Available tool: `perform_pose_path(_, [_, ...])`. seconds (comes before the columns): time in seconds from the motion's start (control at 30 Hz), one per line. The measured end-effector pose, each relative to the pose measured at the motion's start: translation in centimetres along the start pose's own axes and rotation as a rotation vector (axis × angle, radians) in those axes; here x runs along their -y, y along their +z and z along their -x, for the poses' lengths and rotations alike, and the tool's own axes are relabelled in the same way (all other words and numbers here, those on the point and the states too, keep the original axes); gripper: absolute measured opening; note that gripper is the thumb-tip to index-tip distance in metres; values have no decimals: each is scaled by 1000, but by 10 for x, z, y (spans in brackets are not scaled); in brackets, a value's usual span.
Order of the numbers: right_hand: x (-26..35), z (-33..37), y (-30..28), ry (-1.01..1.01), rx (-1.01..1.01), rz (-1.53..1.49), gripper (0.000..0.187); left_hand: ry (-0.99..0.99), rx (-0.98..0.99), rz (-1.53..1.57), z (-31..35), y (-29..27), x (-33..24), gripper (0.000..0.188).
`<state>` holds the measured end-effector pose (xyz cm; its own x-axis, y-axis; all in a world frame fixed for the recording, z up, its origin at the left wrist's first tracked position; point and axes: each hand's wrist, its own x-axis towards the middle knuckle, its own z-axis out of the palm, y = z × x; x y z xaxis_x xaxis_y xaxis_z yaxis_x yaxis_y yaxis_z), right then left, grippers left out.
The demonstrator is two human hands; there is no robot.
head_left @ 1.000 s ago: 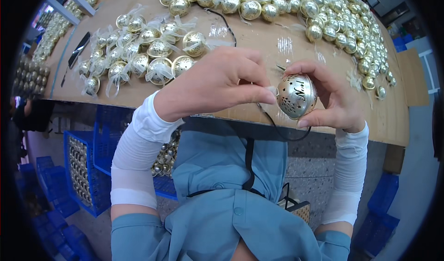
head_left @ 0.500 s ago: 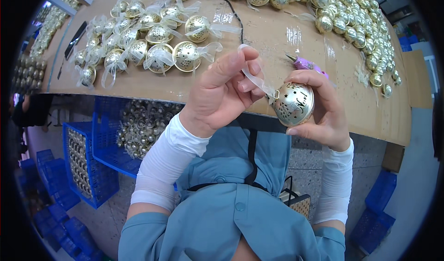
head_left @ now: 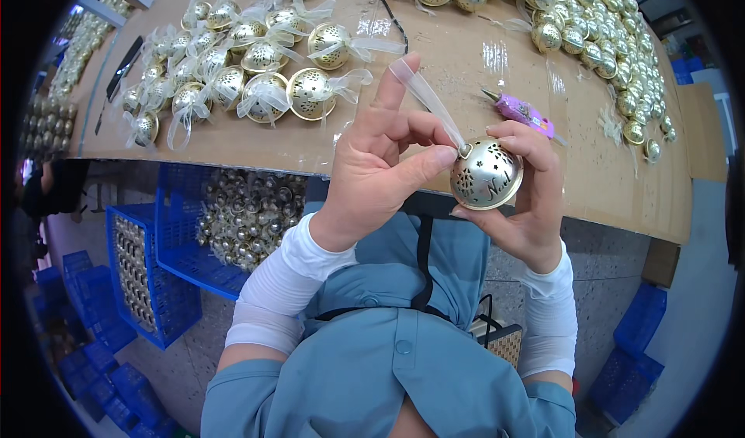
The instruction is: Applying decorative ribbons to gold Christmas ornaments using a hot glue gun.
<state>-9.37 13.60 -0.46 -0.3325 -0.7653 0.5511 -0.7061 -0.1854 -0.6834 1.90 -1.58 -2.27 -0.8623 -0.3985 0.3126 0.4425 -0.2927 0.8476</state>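
Observation:
A round gold bauble [head_left: 484, 176] with cut-out stars and dark lettering is gripped at its side by my right hand [head_left: 531, 186], fingers above and thumb below. A sheer white ribbon [head_left: 427, 100] runs through the small loop at the bauble's top. My left hand [head_left: 380, 155] pinches near that loop with the thumb and bent fingers, while its raised index finger holds the ribbon's far end stretched up. Just beyond my right hand lies a purple glue gun [head_left: 521, 112], its nozzle pointing left.
Several ribboned baubles [head_left: 312, 94] cluster on the cardboard-covered table [head_left: 450, 58] at left; a large heap of plain ones [head_left: 590, 50] fills the far right. A black cable [head_left: 384, 7] crosses the back. Blue crates [head_left: 174, 298] of baubles stand below left.
My left hand has turned, its thumb coming down to the bauble's loop while the index finger lifts the ribbon. The bauble has tilted slightly in my right hand and shifted a little left.

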Motion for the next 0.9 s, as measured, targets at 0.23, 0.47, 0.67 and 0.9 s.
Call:
perform_pose_path(0.23, [-7, 11, 16, -82, -89, 189, 76, -31, -40, 127, 7, 10, 6, 90])
perform_pose_path(0.47, [7, 6, 7, -77, -56, 339, 68, -36, -61, 188, 7, 13, 8, 100])
perform_pose_path(0.67, [-30, 35, -52, 659, -192, 408, 33, -92, 3, 171, 6, 2, 5, 101])
perform_pose_path(0.9, [-52, 32, -51, 955, -59, 289, 29, -139, 5, 152, 7, 0, 1, 103])
